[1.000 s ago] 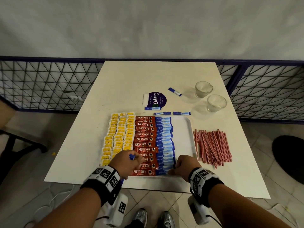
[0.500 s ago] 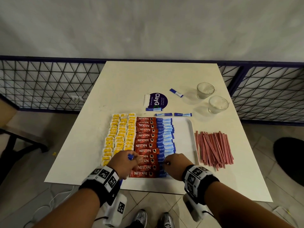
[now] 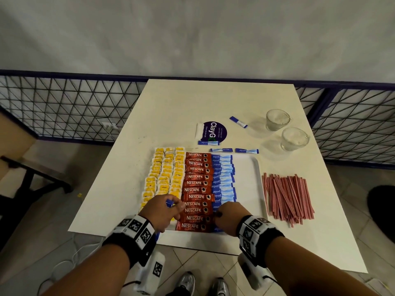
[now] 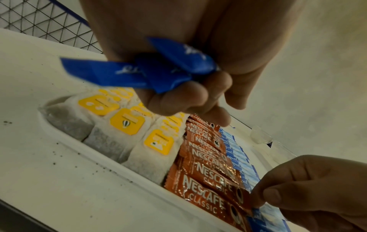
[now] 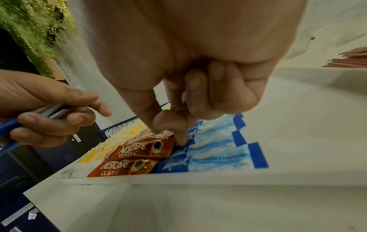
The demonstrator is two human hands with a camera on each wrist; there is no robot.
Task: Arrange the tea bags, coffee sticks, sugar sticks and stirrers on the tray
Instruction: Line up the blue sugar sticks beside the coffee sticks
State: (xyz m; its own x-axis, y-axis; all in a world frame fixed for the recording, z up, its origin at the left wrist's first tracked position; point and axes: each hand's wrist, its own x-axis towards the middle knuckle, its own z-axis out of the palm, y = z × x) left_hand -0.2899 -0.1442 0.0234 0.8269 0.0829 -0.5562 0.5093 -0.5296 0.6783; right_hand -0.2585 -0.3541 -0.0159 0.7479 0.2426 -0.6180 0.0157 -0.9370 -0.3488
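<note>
From the head view, the flat white plastic tray (image 3: 249, 184) sits mid-frame with yellow-tagged tea bags (image 3: 164, 178), red coffee sticks (image 3: 197, 190) and blue sugar sticks (image 3: 223, 180) in rows. The thin red stirrers (image 3: 287, 195) lie right of it.

Left wrist view: the left hand (image 4: 186, 66) grips a bunch of blue sugar sticks at the top.

Right wrist view: the right hand (image 5: 178, 81) pinches a coffee stick's end, centre frame.

Coffee sticks (image 4: 206, 171): glossy, crinkled foil. Tea bags (image 4: 147, 158): matt, fibrous paper, yellow card tags. Sugar sticks (image 5: 218, 150): smooth printed paper. Tray (image 3: 248, 189): smooth white plastic. Cups (image 3: 295, 138): clear glass. Table (image 3: 213, 99): matt, speckled.
</note>
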